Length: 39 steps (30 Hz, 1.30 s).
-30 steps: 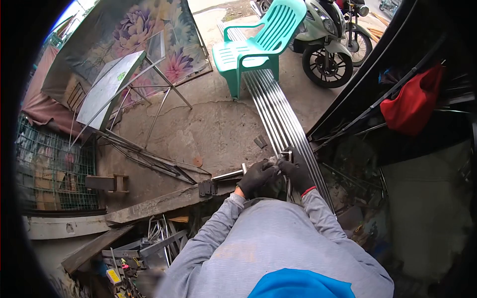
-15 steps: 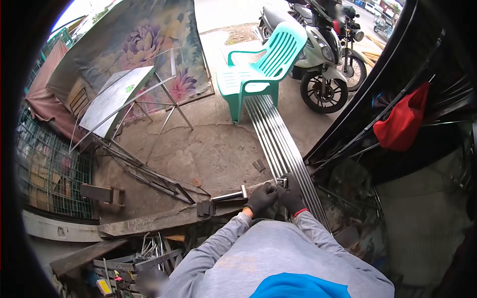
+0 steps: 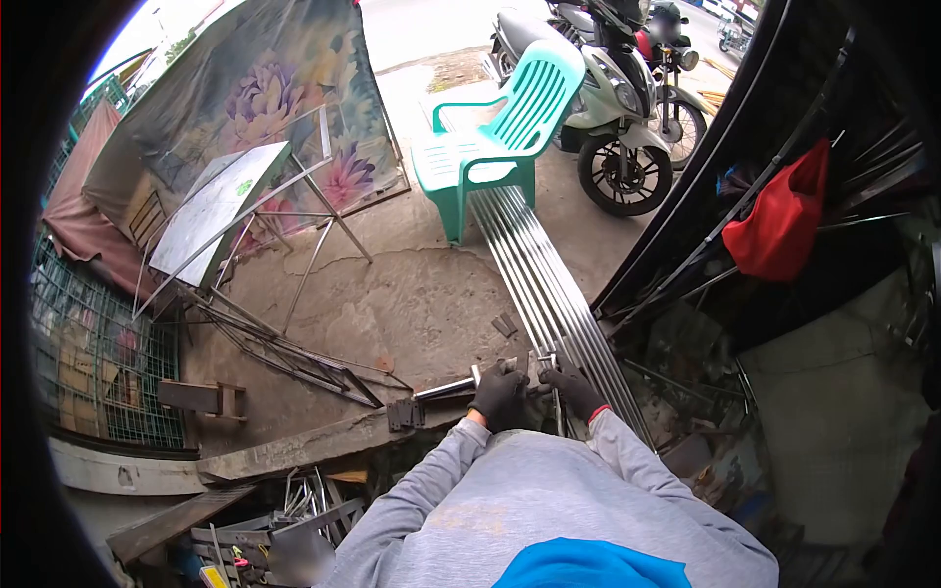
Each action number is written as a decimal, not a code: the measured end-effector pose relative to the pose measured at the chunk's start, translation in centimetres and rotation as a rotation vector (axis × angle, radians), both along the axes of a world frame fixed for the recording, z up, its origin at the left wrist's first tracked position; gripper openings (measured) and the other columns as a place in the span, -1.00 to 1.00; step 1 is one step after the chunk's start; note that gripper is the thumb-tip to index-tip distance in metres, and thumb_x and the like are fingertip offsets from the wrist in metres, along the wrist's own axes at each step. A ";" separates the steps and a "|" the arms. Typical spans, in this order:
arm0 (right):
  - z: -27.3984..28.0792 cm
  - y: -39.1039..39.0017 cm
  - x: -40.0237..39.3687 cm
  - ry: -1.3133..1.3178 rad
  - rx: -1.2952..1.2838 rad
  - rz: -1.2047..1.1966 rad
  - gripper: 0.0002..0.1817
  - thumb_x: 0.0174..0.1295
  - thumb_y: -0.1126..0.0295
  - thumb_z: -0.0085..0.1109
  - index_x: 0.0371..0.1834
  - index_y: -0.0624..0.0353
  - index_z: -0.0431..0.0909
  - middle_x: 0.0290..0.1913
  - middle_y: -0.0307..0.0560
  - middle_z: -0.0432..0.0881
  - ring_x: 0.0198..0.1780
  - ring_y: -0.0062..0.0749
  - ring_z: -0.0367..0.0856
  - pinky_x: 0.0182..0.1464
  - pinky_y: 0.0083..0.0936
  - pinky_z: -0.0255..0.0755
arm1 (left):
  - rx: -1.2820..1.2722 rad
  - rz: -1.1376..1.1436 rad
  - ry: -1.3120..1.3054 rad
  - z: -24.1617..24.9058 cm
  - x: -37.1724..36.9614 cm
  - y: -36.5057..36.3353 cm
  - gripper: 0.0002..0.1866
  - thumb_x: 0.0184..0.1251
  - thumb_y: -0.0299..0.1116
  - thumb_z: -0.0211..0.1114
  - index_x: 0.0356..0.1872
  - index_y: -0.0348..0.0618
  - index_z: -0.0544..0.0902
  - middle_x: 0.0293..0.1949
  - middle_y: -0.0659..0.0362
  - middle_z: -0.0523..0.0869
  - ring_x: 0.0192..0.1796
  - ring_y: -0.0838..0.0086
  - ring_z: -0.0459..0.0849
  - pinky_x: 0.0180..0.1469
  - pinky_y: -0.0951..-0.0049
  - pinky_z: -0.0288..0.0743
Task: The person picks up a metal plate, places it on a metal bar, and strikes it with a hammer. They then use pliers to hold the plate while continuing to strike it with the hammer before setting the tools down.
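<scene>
A small, bright metal piece stands at the fingertips of the right hand, partly hidden by it; whether it is gripped is unclear. The left hand is curled just beside it, its contents hidden. Long, straight, shiny tubes lie side by side beyond the hands, running away lengthwise. A silvery T-shaped tool lies left of the left hand.

We've got motorbikes just right of the chair, a tarp left of it, tubes stretching from underneath toward us.
</scene>
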State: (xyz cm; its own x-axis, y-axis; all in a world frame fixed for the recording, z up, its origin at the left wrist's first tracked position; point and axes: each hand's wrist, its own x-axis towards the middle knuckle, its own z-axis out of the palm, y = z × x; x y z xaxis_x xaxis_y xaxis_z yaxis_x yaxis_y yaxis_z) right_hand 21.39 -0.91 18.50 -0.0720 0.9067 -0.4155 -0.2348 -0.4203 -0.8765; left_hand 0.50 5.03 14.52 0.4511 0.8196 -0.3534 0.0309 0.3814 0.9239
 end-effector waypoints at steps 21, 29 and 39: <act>-5.0 -0.8 0.7 0.029 -0.268 -0.258 -0.78 0.55 0.08 0.20 0.05 -0.13 0.47 -0.44 -0.32 0.48 -0.54 -0.51 0.53 -0.53 -0.47 0.46 | -0.331 0.231 -0.111 0.5 -1.9 -0.2 -0.55 0.74 0.16 0.03 0.16 0.07 0.67 -0.36 0.39 0.53 -0.42 0.60 0.51 -0.30 0.43 0.53; -4.8 -0.4 1.4 0.016 -0.302 -0.260 -0.71 0.53 0.01 0.17 0.01 -0.04 0.51 -0.34 -0.22 0.56 -0.42 -0.40 0.62 -0.40 -0.29 0.59 | -0.296 0.286 -0.254 0.8 -1.4 0.2 -0.71 0.74 -0.08 0.16 0.21 0.02 0.65 -0.29 0.34 0.59 -0.34 0.58 0.61 -0.23 0.41 0.64; -4.4 -0.2 1.2 0.003 -0.336 -0.317 -0.68 0.52 0.03 0.15 0.12 -0.04 0.52 -0.32 -0.23 0.56 -0.41 -0.45 0.59 -0.36 -0.38 0.57 | 0.052 0.238 -0.154 -0.7 -1.1 1.4 -0.70 0.62 -0.28 0.35 0.21 -0.18 0.71 -0.17 0.32 0.74 -0.22 0.62 0.66 -0.13 0.50 0.62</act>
